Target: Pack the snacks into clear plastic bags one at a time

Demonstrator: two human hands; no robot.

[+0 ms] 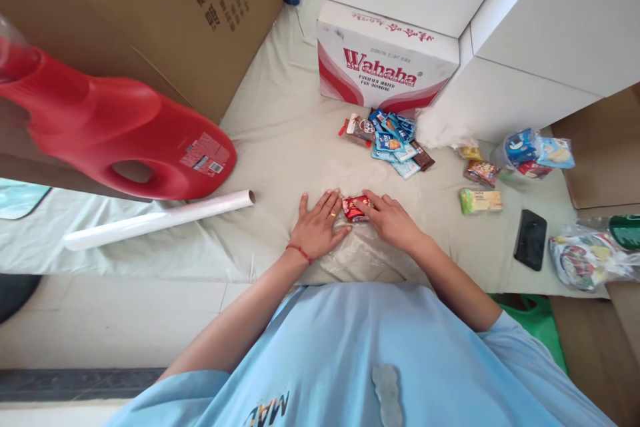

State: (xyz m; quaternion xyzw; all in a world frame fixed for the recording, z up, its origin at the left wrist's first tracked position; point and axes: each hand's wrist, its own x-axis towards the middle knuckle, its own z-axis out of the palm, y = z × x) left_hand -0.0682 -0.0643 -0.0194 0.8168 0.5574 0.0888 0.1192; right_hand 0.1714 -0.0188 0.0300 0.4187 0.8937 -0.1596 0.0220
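A small red snack packet point(354, 209) lies on a thin sheet of clear plastic film point(373, 250) near the front edge of the cloth-covered surface. My right hand point(393, 219) is closed on the packet's right end, with its thumb and fingers around it. Just to the left, my left hand point(320, 223) rests flat on the film, fingers stretched out, fingertips close beside the packet. It wears a ring and a red string bracelet point(300, 253). The packet's right end is partly hidden under my right fingers.
Several blue sachets point(395, 140) lie before a Wahaba carton point(383, 67). At the left are a red jug point(165, 120) and a white roll point(160, 221). To the right are a yellow-green packet point(481, 201), a phone point(531, 240) and a bagged snack point(580, 260).
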